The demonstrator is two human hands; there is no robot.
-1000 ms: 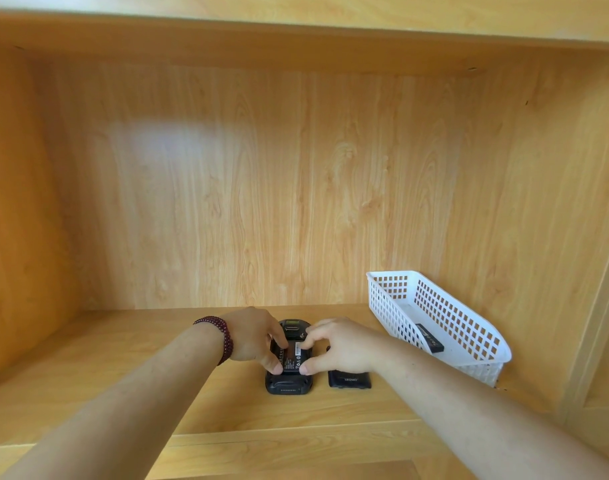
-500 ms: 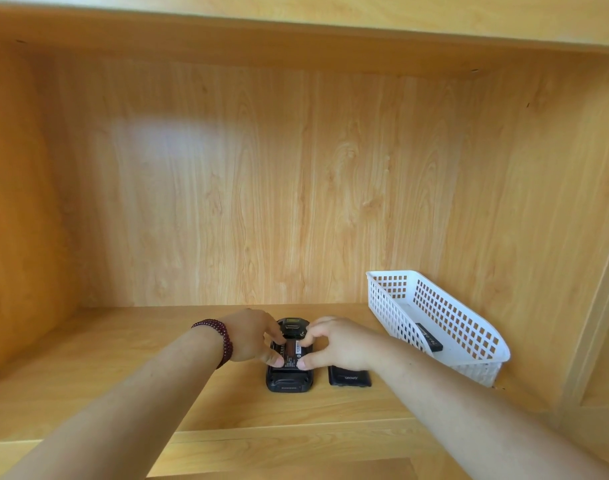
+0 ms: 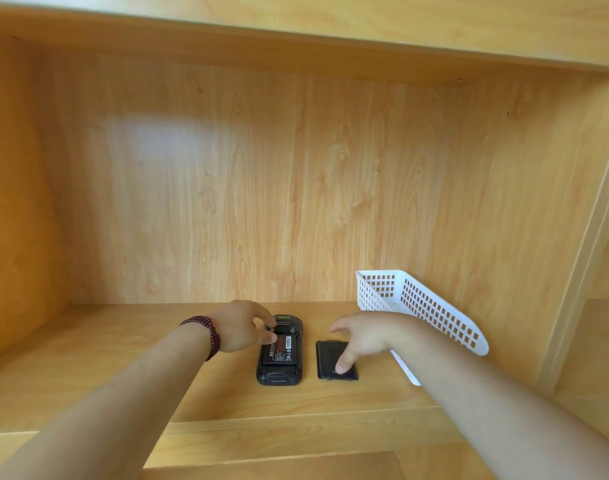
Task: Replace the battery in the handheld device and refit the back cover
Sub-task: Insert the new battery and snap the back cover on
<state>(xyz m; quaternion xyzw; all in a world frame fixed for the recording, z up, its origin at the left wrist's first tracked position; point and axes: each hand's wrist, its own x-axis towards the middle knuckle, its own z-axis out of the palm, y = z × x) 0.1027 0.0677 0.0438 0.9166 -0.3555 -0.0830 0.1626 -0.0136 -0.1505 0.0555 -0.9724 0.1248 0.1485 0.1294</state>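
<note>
My right hand (image 3: 369,336) has left the black handheld device (image 3: 280,351), fingers spread over the black back cover (image 3: 329,358) beside it; left hand (image 3: 242,329) fingers press the device's labelled battery (image 3: 283,349), white plastic basket (image 3: 434,306) beyond.

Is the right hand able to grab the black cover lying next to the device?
Probably yes. The right hand already hangs over the back cover, its thumb touching it. The cover lies flat on the shelf beside the handheld device, with nothing on top.
</note>
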